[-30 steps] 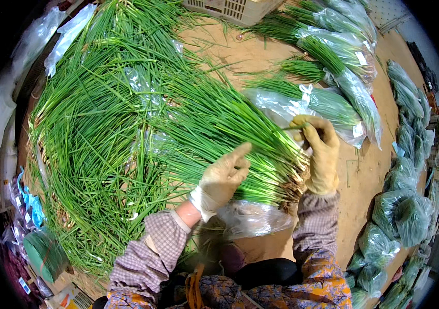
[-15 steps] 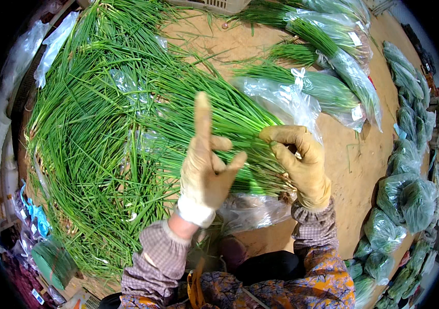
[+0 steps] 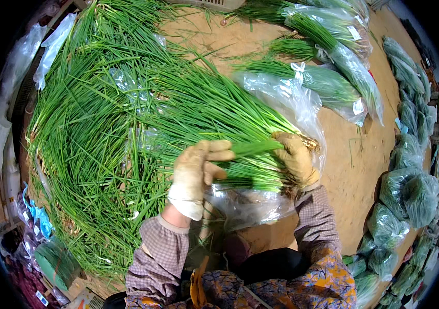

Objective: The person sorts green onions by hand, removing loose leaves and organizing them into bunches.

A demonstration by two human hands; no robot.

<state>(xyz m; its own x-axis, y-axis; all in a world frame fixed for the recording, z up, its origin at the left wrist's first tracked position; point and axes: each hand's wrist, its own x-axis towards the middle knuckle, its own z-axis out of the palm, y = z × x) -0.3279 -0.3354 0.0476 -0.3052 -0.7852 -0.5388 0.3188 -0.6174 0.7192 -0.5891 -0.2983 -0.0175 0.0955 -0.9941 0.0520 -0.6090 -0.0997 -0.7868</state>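
Note:
A thick bunch of chives (image 3: 229,113), long green leaves with pale stem ends pointing right, lies in front of me. My right hand (image 3: 295,160), in a yellowish glove, is closed at the stem ends on a few chives (image 3: 255,148) that stretch leftward, blurred. Over the bunch's near side hovers my left hand (image 3: 199,167), gloved alike, with its fingers extended and the thumb apart. The leaf tips pass by its fingertips; whether it touches them is unclear. Clear plastic film (image 3: 253,206) lies under the bunch's lower edge, and more film (image 3: 281,95) shows beyond it.
A large heap of loose chives (image 3: 85,154) covers the left of the tan surface (image 3: 350,149). Bagged bunches (image 3: 327,87) lie at the far right. Filled plastic bags (image 3: 405,190) line the right edge. A green bundle (image 3: 57,262) sits at the lower left.
My left hand has lowered toward me, its raised index finger now extended sideways. My right hand has shifted slightly nearer, and a few chives now stretch between the hands.

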